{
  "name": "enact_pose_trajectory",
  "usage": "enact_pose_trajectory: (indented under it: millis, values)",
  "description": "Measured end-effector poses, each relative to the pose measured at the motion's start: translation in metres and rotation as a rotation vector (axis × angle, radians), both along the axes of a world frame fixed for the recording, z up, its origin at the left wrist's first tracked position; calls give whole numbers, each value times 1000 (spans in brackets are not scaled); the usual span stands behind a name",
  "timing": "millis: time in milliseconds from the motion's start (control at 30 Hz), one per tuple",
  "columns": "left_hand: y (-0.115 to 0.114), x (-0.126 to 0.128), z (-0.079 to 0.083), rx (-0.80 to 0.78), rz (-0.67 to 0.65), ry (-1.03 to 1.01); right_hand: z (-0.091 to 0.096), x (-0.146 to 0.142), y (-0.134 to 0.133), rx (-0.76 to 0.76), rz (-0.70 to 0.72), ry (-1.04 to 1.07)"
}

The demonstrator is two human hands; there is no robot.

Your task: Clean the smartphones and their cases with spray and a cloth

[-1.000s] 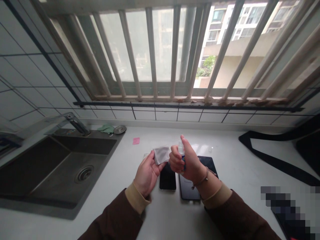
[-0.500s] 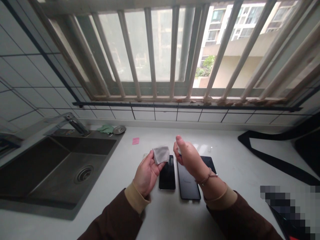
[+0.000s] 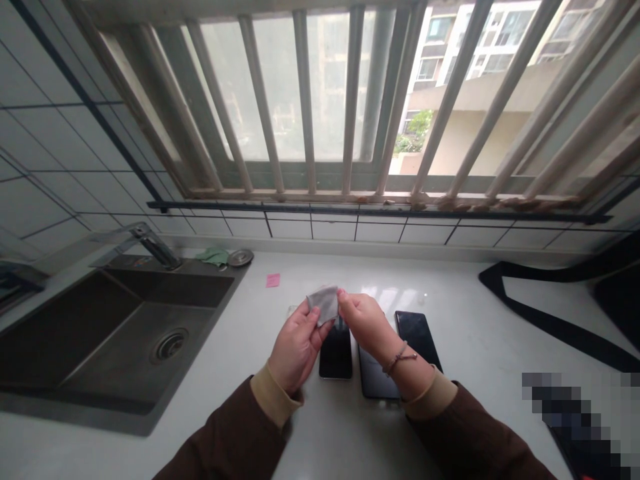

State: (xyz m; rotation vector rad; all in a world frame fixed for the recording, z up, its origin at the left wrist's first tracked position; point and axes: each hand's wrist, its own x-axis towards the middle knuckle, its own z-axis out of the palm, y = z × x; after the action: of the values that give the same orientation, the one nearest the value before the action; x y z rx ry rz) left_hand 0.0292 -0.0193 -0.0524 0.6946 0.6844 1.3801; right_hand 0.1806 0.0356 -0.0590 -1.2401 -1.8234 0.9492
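Observation:
I hold a small grey cloth (image 3: 324, 301) between both hands above a white countertop (image 3: 240, 347). My left hand (image 3: 297, 343) pinches its left edge. My right hand (image 3: 369, 322) grips its right edge with the fingertips. Under my hands three dark phones lie face up side by side: a small one (image 3: 335, 353), a larger one (image 3: 376, 380) partly hidden by my right wrist, and a third (image 3: 418, 337) further right. No spray bottle shows in my right hand.
A dark sink (image 3: 120, 333) with a faucet (image 3: 153, 245) is set into the counter at left. A green rag (image 3: 213, 256) and a metal stopper (image 3: 241, 257) lie behind it. A pink note (image 3: 273, 280) sits mid-counter. A black strap (image 3: 545, 320) lies at right.
My right hand held a small spray bottle upright beside the cloth; it has moved left and taken hold of the cloth. The bottle is no longer visible. The third phone is now uncovered.

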Motion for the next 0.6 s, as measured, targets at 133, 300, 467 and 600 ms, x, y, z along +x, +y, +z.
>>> enact_pose_trajectory:
  millis: [133,300,467,600]
  values:
    - [0,0,-2,-9,8,-3,2,0,-1,-4,3,-21]
    - [1,0,-2,-4,4,-16,3,-1,-2,-10,5,-43]
    - [1,0,-2,1,-3,-24,3,-1,-1,-22,4,-57]
    - [1,0,-3,-1,6,-22,2,-1,0,-26,-2,-36]
